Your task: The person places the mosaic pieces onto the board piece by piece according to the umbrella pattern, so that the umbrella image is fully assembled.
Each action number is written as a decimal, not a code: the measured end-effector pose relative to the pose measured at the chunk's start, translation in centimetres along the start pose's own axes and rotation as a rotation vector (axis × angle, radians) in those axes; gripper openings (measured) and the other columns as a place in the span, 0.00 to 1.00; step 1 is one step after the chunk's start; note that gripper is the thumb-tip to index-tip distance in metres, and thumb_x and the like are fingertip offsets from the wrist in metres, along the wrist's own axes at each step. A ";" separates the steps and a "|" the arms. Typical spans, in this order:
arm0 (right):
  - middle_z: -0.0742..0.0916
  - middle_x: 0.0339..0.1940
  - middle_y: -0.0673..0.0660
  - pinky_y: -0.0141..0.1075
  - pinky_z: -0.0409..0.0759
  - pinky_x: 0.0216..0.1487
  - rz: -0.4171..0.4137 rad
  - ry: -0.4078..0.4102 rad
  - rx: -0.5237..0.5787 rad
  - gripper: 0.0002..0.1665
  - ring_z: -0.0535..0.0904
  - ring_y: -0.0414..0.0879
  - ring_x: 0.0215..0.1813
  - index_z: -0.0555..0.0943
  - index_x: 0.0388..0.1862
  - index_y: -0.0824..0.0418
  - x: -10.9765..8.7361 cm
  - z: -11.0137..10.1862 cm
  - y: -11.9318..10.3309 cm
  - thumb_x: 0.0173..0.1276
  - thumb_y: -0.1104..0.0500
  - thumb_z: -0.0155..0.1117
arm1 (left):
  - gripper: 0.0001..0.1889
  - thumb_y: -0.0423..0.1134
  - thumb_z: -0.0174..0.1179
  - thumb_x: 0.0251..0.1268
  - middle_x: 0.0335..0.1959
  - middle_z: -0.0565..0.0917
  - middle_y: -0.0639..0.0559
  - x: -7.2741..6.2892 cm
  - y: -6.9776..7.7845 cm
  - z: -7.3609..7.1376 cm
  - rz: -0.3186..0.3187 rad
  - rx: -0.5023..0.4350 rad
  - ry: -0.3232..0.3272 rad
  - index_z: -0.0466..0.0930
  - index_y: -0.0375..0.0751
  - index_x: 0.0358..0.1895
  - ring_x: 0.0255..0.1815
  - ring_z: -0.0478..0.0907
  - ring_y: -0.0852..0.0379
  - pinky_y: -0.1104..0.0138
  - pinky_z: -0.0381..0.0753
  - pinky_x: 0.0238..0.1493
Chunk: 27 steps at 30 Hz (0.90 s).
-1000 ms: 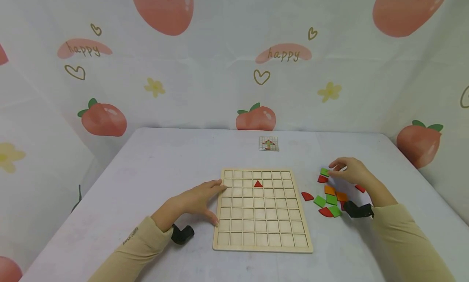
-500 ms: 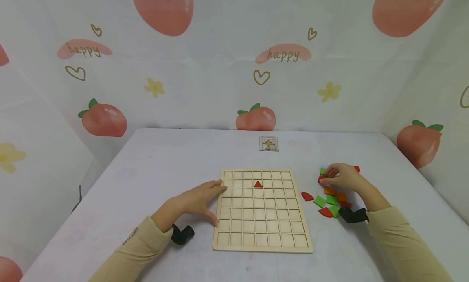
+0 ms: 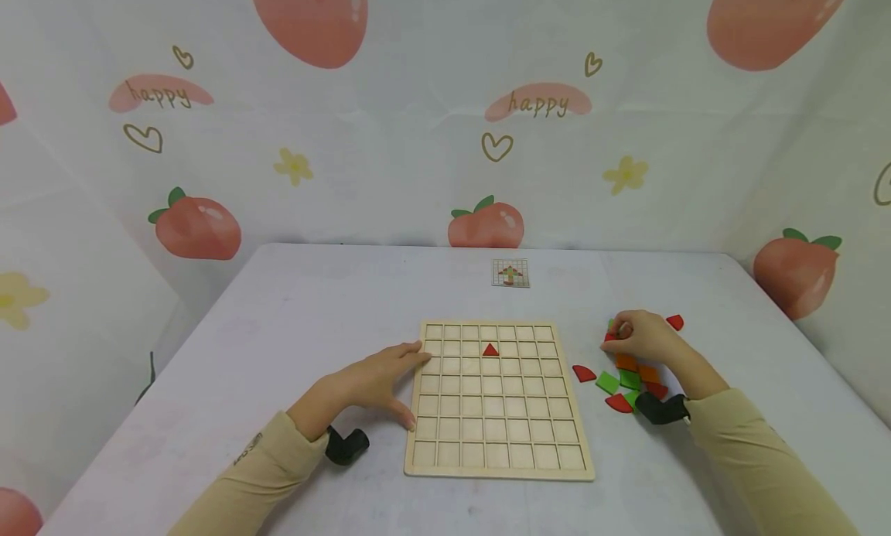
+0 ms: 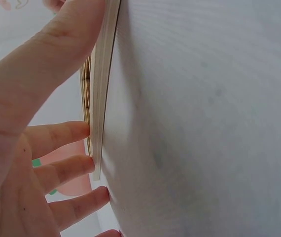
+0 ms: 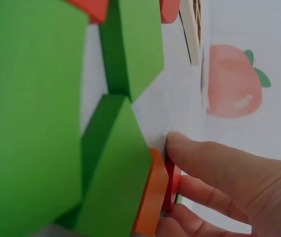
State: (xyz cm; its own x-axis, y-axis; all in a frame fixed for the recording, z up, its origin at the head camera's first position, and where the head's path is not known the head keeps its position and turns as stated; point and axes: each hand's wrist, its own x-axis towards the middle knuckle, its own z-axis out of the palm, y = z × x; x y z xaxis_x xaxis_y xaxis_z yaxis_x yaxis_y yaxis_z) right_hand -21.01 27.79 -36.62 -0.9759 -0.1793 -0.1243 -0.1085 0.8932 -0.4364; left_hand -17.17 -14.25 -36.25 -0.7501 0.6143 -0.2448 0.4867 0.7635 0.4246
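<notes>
My left hand (image 3: 372, 377) rests along the left edge of a wooden grid board (image 3: 462, 407), fingers spread and fairly straight, fingertips at the rim. One red triangle tile (image 3: 490, 350) lies in a cell near the board's top. To the right of the board, my right hand (image 3: 647, 336) reaches down over a cluster of coloured tiles. Its thumb and curled fingers pinch a red tile (image 5: 171, 185), whose shape is mostly hidden. An orange tile (image 5: 151, 192) and green tiles (image 5: 116, 173) lie close beside it in the right wrist view.
Red quarter-circle tiles (image 3: 584, 373) and a green square tile (image 3: 608, 383) lie between board and cluster. Another red tile (image 3: 675, 322) lies beyond the right wrist. A small pattern card (image 3: 510, 273) sits at the table's back, before a fruit-printed cloth (image 3: 390, 172).
My right hand has come down and left from the green tile to the red one, its fingers closing in. The red tile at the back right is now uncovered. The left hand stays put.
</notes>
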 end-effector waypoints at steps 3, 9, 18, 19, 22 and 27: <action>0.73 0.20 0.53 0.32 0.65 0.24 -0.014 0.007 -0.002 0.16 0.67 0.44 0.26 0.77 0.31 0.65 0.1 0.0 0.0 0.55 0.54 0.69 | 0.53 0.54 0.74 0.38 0.73 0.54 0.35 0.1 -0.1 0.0 0.001 0.001 -0.001 0.58 0.35 0.70 0.74 0.52 0.38 0.48 0.57 0.72; 0.73 0.21 0.54 0.33 0.66 0.24 -0.001 -0.005 0.002 0.16 0.68 0.45 0.26 0.77 0.32 0.65 0.1 0.0 -0.2 0.56 0.54 0.69 | 0.53 0.54 0.74 0.39 0.74 0.54 0.36 0.2 -0.2 0.1 0.001 0.005 -0.003 0.57 0.36 0.70 0.74 0.52 0.38 0.48 0.57 0.72; 0.81 0.35 0.64 0.32 0.76 0.29 -0.047 -0.007 0.035 0.16 0.74 0.49 0.34 0.78 0.38 0.65 -0.1 -0.6 -2.5 0.56 0.55 0.68 | 0.53 0.54 0.73 0.39 0.74 0.53 0.35 0.1 0.0 -0.1 -0.001 0.010 -0.007 0.57 0.35 0.70 0.74 0.52 0.39 0.48 0.57 0.72; 0.81 0.35 0.63 0.32 0.76 0.30 -0.066 -0.008 0.045 0.16 0.74 0.49 0.34 0.78 0.38 0.65 -0.1 -0.6 -2.9 0.56 0.55 0.69 | 0.53 0.54 0.73 0.39 0.74 0.53 0.35 0.1 0.0 -0.1 -0.001 0.008 -0.008 0.57 0.35 0.70 0.74 0.52 0.39 0.48 0.57 0.72; 0.82 0.34 0.62 0.33 0.78 0.33 -0.138 -0.010 0.071 0.15 0.76 0.48 0.35 0.78 0.37 0.66 -0.1 -0.2 -3.9 0.56 0.57 0.69 | 0.53 0.54 0.74 0.39 0.74 0.53 0.36 0.1 0.0 -0.1 -0.006 0.000 -0.009 0.57 0.35 0.70 0.74 0.52 0.39 0.48 0.57 0.72; 0.80 0.36 0.59 0.32 0.77 0.33 -0.209 -0.048 0.115 0.12 0.76 0.46 0.36 0.79 0.38 0.64 -0.1 0.8 -5.4 0.55 0.60 0.68 | 0.53 0.53 0.74 0.39 0.74 0.53 0.36 0.1 -0.1 0.0 -0.004 -0.003 -0.007 0.58 0.36 0.70 0.74 0.52 0.39 0.48 0.57 0.72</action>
State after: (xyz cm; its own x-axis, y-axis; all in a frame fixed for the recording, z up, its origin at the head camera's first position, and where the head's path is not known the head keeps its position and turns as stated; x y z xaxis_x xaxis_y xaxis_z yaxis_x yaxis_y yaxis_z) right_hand -20.15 22.70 -34.93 -0.9240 -0.3773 -0.0617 -0.2825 0.7824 -0.5550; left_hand -17.26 -14.26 -36.25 -0.7492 0.6125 -0.2522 0.4822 0.7654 0.4262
